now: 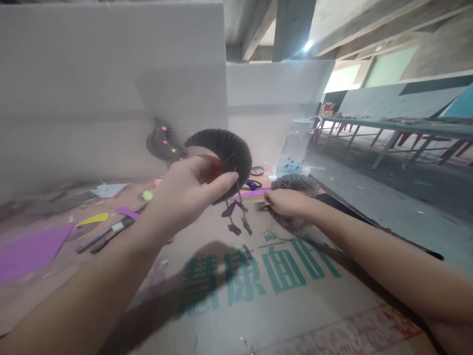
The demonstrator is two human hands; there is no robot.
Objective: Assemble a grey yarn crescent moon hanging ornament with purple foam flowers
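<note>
We find the dark crescent point(236, 148) raised above the printed board point(266, 310), near the middle of the view, in our left hand point(181, 190). The left thumb lies across its lower face and the fingers reach into its hollow, so we record a pinch. The crescent stands upright: its bowed back faces up and to the right, its hollow faces left and somewhat down toward the palm. One tip points up and to the left; the other end points down, partly behind the thumb. The long axis follows this curve, arching over from upper left and down the right side. Small dangling pieces point(238, 217) hang below it on short stems, pointing down. Our right hand point(290, 203) is low beside the grey yarn point(295, 183), thumb and fingertips pressed together on a slim item point(263, 203), too blurred for us to identify. We note a grey curved piece point(158, 143) with pink and green dots behind the left hand, a clear bottle point(293, 148) upright beyond the yarn, and a purple sheet point(33, 251) lying at far left.
</note>
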